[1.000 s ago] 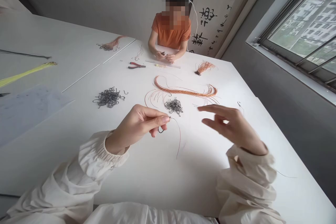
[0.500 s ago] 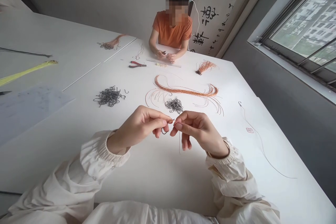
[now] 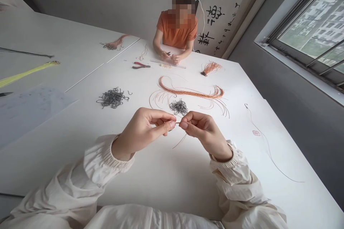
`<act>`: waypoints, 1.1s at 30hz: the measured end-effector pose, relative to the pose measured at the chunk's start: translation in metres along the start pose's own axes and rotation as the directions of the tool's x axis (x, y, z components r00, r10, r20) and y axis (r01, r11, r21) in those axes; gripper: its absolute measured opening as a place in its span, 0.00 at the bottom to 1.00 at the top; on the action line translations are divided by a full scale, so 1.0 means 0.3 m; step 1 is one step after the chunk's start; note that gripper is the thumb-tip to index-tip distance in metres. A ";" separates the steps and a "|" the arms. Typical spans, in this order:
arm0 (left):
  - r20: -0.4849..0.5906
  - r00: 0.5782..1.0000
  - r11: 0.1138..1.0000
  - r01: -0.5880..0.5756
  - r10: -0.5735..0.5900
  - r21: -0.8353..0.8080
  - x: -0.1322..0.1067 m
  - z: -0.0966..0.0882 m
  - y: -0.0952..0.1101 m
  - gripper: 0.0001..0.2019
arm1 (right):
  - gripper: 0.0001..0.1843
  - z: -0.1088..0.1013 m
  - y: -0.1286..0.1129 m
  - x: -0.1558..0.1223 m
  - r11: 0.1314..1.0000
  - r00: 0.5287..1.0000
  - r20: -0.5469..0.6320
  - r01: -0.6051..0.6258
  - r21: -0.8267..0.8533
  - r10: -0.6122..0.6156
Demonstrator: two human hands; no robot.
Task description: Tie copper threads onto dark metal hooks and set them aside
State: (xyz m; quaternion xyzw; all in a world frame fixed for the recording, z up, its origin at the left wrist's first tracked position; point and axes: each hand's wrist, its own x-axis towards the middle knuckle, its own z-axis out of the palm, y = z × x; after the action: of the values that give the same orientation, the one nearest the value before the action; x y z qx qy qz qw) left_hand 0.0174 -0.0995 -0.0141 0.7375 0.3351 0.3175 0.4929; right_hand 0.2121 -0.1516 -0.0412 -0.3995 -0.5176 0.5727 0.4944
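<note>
My left hand (image 3: pixel 146 128) pinches a dark fish hook between thumb and forefinger; nearly all of it is hidden by the fingers. A short stretch of orange-brown line (image 3: pixel 177 123) bridges the small gap to my right hand (image 3: pixel 202 130), whose thumb and forefinger are closed on it. From under the right fingers a thin loose end (image 3: pixel 179 141) slants down to the left. Just beyond both hands lies a small pile of dark fish hooks (image 3: pixel 178 107). Behind that pile stretches a bundle of orange lines (image 3: pixel 188 92) with curled ends.
A larger hook pile (image 3: pixel 113 98) lies to the left, red-handled pliers (image 3: pixel 141 65) farther back. At right rests a hook with a long line (image 3: pixel 264 135). A bunch of tied orange lines (image 3: pixel 211 68) is near a person in orange (image 3: pixel 174 35) seated opposite. Yellow strands (image 3: pixel 29 73) lie far left.
The fingertips of both hands have drawn closer around the line. The hook's bend, visible before under my left fingers, is now mostly covered. The loose end has swung from hanging straight down to slanting left.
</note>
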 end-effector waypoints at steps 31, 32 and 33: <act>-0.092 0.921 0.889 -0.336 0.380 0.311 -0.029 0.027 -0.030 0.05 | 0.08 0.095 0.038 -0.027 0.906 0.944 -0.171 0.203 -0.372 -0.282; -0.092 0.928 0.898 -0.318 0.360 0.305 -0.029 0.027 -0.030 0.06 | 0.08 0.096 0.039 -0.028 0.904 0.942 -0.177 0.204 -0.375 -0.286; -0.088 0.936 0.906 -0.303 0.341 0.296 -0.028 0.025 -0.031 0.06 | 0.08 0.096 0.039 -0.029 0.908 0.941 -0.183 0.202 -0.368 -0.284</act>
State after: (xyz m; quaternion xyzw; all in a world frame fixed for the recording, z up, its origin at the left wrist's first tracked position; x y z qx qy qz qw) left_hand 0.0170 -0.1074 -0.0262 0.8208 0.2829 0.3945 0.3011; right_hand 0.1840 -0.1656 -0.0489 -0.4761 -0.5941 0.3562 0.5418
